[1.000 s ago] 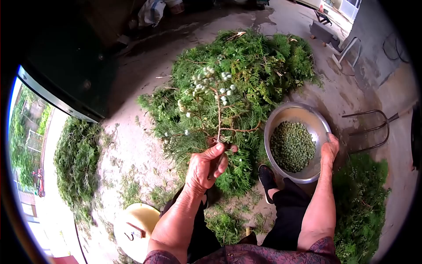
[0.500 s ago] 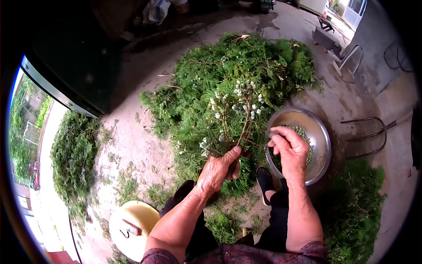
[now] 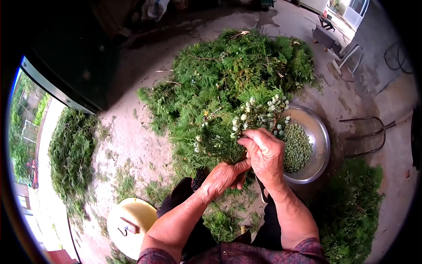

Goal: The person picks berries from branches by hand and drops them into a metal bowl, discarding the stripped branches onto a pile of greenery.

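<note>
My left hand (image 3: pixel 226 177) is closed around the lower stems of a cut arborvitae branch (image 3: pixel 220 147) with flat green sprays. Pale green, knobbly cones (image 3: pixel 263 112) sit in clusters along its twigs. My right hand (image 3: pixel 266 156) is beside my left, thumb and fingers pinched at a cluster of cones on the branch; the exact spot under the fingertips is partly hidden. Just right of my right hand stands a wide metal basin (image 3: pixel 323 154) holding many loose green cones (image 3: pixel 298 147). The branch's right-hand cones overlap its rim.
A large heap of green cuttings (image 3: pixel 237 66) lies ahead, with smaller piles at left (image 3: pixel 72 149) and lower right (image 3: pixel 356 207). A round yellowish stool (image 3: pixel 140 211) with a small box (image 3: pixel 129 225) is at lower left. A metal fork head (image 3: pixel 380 136) lies right of the basin.
My right hand has moved left from over the basin to the branch and pinches at its cones. The branch has tipped to the right, its cones now nearer the basin.
</note>
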The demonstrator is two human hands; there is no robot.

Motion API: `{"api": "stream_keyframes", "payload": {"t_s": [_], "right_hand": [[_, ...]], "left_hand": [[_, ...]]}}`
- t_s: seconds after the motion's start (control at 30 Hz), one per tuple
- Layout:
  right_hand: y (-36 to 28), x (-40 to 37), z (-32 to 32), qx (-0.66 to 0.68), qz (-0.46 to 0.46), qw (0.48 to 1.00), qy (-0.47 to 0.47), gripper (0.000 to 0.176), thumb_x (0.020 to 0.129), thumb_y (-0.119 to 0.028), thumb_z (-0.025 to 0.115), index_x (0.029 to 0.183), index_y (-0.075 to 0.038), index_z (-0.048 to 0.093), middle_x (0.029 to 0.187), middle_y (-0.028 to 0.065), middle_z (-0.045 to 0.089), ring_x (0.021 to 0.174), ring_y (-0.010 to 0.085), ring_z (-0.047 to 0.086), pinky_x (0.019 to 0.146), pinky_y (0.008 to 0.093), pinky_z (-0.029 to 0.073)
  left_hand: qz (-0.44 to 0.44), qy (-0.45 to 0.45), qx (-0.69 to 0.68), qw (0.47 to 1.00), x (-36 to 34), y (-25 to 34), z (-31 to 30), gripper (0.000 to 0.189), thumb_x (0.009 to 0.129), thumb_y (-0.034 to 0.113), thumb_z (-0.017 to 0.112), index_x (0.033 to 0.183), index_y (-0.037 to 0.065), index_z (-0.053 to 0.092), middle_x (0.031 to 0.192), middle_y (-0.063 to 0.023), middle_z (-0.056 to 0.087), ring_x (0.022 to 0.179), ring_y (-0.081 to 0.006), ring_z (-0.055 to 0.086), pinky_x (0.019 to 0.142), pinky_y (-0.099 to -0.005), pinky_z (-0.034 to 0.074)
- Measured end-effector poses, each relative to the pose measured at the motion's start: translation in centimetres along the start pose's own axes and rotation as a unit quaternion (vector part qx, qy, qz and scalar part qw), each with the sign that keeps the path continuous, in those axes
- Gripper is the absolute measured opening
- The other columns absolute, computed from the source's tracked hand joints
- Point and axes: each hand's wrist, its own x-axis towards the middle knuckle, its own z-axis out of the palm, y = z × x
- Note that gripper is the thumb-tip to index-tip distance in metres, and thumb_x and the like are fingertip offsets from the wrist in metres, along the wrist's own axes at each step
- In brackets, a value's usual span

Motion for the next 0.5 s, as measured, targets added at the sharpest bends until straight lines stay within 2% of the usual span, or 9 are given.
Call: {"api": "stream_keyframes", "payload": {"t_s": [0.03,0.13,0.17,0.27,0.3,0.37,0.5], "right_hand": [[0.0,-0.1,0.0,-0.013,-0.013,1.0,-0.008,0.021,0.074,0.006,0.065,0.093,0.001,0.059,0.072,0.0105,0.059,0.062,0.0188,0.061,0.054,0.0267,0.051],[0.0,0.0,0.5,-0.064,-0.075,0.994,0.04,0.012,0.08,0.003,0.06,0.091,0.0,0.06,0.069,0.0035,0.057,0.053,0.0106,0.055,0.046,0.0236,0.043],[0.3,-0.1,0.1,-0.062,-0.062,0.996,0.032,0.012,0.081,0.003,0.059,0.093,0.0,0.059,0.071,0.0041,0.057,0.053,0.0117,0.055,0.046,0.0238,0.044],[0.4,-0.1,-0.6,-0.066,-0.078,0.988,0.113,0.011,0.083,0.002,0.058,0.094,0.0,0.06,0.074,0.0052,0.057,0.056,0.0105,0.054,0.048,0.0231,0.044],[-0.3,0.3,-1.4,-0.027,-0.052,0.991,0.118,0.013,0.083,0.002,0.057,0.095,-0.001,0.061,0.077,0.0048,0.058,0.057,0.0095,0.054,0.05,0.0216,0.044],[0.3,0.8,-3.2,-0.015,0.024,0.989,0.148,0.022,0.078,0.008,0.058,0.098,-0.001,0.06,0.078,0.0091,0.058,0.063,0.0182,0.058,0.055,0.0273,0.048],[6.8,0.3,-8.9,-0.267,0.068,0.946,0.17,0.027,0.076,0.01,0.051,0.098,0.0,0.062,0.091,0.0127,0.059,0.084,0.0284,0.06,0.075,0.0314,0.048]], "left_hand": [[0.014,0.001,-0.025,1.0,0.2,-0.5,0.0,0.041,0.091,0.044,0.047,0.076,0.007,0.053,0.05,-0.0016,0.05,0.042,-0.01,0.043,0.041,-0.0251,0.031],[0.039,0.014,-0.076,0.996,0.8,-1.4,0.0,0.04,0.091,0.043,0.048,0.078,0.006,0.054,0.049,-0.0016,0.049,0.041,-0.0097,0.042,0.039,-0.0252,0.03],[0.036,0.026,-0.077,0.996,0.7,-1.0,0.0,0.04,0.091,0.043,0.047,0.077,0.006,0.054,0.049,-0.0017,0.049,0.04,-0.0095,0.041,0.039,-0.0253,0.029],[0.038,0.071,-0.083,0.993,1.0,-1.5,-0.2,0.04,0.092,0.041,0.047,0.075,0.006,0.054,0.048,-0.0018,0.048,0.04,-0.009,0.041,0.038,-0.0253,0.029],[0.041,0.088,-0.085,0.992,1.1,-1.7,-0.3,0.04,0.092,0.041,0.047,0.074,0.006,0.054,0.047,-0.0018,0.048,0.04,-0.0089,0.041,0.038,-0.0253,0.029],[0.033,0.115,-0.078,0.99,1.1,-1.8,-0.5,0.041,0.091,0.04,0.047,0.073,0.004,0.054,0.047,-0.0027,0.048,0.042,-0.0115,0.043,0.041,-0.0272,0.033],[0.041,0.168,-0.033,0.984,0.6,-1.9,-1.0,0.04,0.09,0.04,0.048,0.077,0.003,0.057,0.05,-0.0027,0.049,0.046,-0.012,0.045,0.046,-0.027,0.035]]}}
